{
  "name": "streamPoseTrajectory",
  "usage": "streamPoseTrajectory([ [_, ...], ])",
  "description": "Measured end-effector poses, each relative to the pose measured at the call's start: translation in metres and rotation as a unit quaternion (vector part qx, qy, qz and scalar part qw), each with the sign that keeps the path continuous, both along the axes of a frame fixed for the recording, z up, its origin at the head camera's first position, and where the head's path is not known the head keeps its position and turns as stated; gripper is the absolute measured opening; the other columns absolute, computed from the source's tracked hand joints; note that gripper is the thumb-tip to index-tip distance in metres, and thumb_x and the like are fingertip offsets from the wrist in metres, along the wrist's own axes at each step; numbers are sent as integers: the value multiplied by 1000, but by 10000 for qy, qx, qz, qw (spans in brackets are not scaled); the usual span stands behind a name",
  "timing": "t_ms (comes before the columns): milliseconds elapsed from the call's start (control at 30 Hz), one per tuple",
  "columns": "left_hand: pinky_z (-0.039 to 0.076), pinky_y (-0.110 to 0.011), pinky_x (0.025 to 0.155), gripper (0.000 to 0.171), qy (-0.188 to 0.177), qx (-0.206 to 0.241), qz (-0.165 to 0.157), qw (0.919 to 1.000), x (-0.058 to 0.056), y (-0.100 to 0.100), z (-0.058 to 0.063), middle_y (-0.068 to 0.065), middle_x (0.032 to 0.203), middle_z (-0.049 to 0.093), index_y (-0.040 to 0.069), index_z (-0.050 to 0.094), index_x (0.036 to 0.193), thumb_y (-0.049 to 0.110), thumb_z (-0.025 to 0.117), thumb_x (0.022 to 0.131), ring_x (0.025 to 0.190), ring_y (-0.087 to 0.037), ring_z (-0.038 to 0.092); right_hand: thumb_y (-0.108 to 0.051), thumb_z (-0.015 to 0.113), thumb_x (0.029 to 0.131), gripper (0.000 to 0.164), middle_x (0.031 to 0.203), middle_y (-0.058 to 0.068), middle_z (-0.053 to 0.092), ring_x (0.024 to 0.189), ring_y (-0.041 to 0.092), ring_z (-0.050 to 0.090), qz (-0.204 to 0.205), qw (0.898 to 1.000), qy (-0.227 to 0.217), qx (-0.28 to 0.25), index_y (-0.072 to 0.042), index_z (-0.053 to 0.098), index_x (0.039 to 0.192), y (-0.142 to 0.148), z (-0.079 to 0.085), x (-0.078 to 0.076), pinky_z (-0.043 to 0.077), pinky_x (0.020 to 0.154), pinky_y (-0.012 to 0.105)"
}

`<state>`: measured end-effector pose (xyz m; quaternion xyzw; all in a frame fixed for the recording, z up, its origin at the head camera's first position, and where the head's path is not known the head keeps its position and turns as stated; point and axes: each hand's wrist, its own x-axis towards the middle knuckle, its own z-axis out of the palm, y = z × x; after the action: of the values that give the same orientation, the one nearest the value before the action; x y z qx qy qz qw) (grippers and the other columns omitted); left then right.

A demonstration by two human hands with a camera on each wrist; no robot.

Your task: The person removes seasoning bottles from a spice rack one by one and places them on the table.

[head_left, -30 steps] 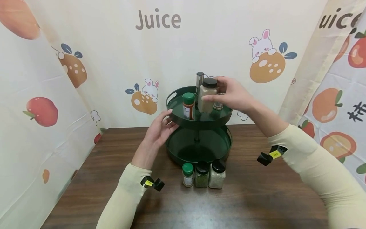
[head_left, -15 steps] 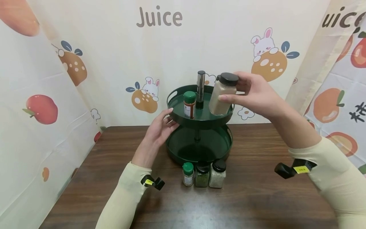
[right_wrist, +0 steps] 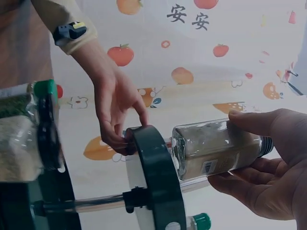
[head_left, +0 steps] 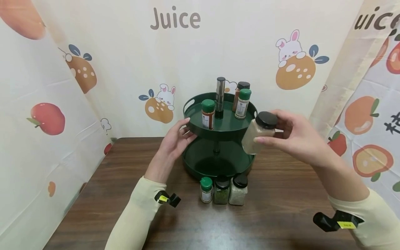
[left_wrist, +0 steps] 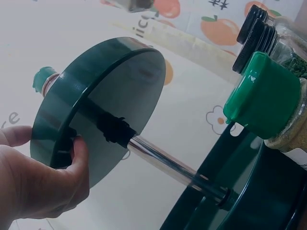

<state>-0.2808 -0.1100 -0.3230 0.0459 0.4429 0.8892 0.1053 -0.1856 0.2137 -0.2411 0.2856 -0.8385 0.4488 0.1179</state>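
Note:
My left hand (head_left: 175,143) grips the rim of the upper tier of a dark green two-tier turntable rack (head_left: 220,134), with fingers below the edge. In the left wrist view, thumb and fingers pinch that rim (left_wrist: 72,93). My right hand (head_left: 297,139) holds a square glass spice jar (head_left: 254,137) of beige powder by its upper part, black lid up and slightly tilted. The jar is just off the right side of the upper tier. On that tier stand a green-capped red spice bottle (head_left: 208,114), a green-capped bottle (head_left: 242,104) and a black-capped bottle (head_left: 235,99).
Just in front of the lower tier (head_left: 200,159) stand a small green-capped jar (head_left: 206,190), a black-lidded jar of green herbs (head_left: 221,191) and a black-lidded pale jar (head_left: 239,191). A metal post (head_left: 220,93) rises through the rack. A printed curtain (head_left: 125,62) hangs behind the table (head_left: 131,149).
My right hand has lifted the beige jar off the upper tier and carried it right and down past the rim. Two bottles behind it now show. My left hand stays on the rim.

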Motion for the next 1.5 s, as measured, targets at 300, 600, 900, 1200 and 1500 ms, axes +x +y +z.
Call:
streamPoseTrajectory([
  [300, 55, -31, 90, 62, 49, 41, -41, 10000, -2, 2, -1, -14, 127, 47, 10, 38, 146, 26, 67, 94, 114, -27, 47, -10, 85, 75, 49, 102, 9, 66, 81, 23, 69, -367, 9987, -346, 81, -15, 61, 117, 22, -29, 13, 59, 67, 19],
  [600, 57, -30, 87, 66, 64, 148, -33, 9999, -4, 0, -3, -16, 133, 43, 10, 33, 149, 25, 67, 94, 117, -29, 44, -10, 86, 73, 49, 101, 7, 67, 78, 23, 69, -186, 9983, -556, -54, -16, 63, 115, 34, -63, 11, 60, 61, 24],
  [900, 57, -28, 87, 71, 174, 49, -36, 9998, -3, 0, -3, -16, 134, 41, 9, 27, 153, 26, 65, 95, 117, -28, 44, -24, 88, 70, 50, 99, 6, 66, 83, 21, 68, -130, 9956, -924, 18, -17, 63, 113, 34, -98, 0, 61, 70, 25],
  [1200, 57, -29, 88, 64, 135, 92, -33, 9999, -3, 3, -5, -15, 130, 43, 10, 34, 149, 25, 65, 95, 114, -28, 45, -27, 88, 70, 48, 97, 6, 67, 85, 18, 69, 27, 9939, -1096, 105, -15, 64, 109, 33, -120, -6, 61, 74, 26],
  [1500, 57, -29, 88, 68, 181, 74, -25, 9998, -2, 3, -4, -15, 131, 42, 10, 31, 152, 25, 64, 95, 115, -28, 45, -22, 87, 73, 47, 98, 4, 67, 90, 16, 68, 274, 9925, -1166, 262, -14, 62, 112, 36, -148, -17, 62, 76, 30],
])
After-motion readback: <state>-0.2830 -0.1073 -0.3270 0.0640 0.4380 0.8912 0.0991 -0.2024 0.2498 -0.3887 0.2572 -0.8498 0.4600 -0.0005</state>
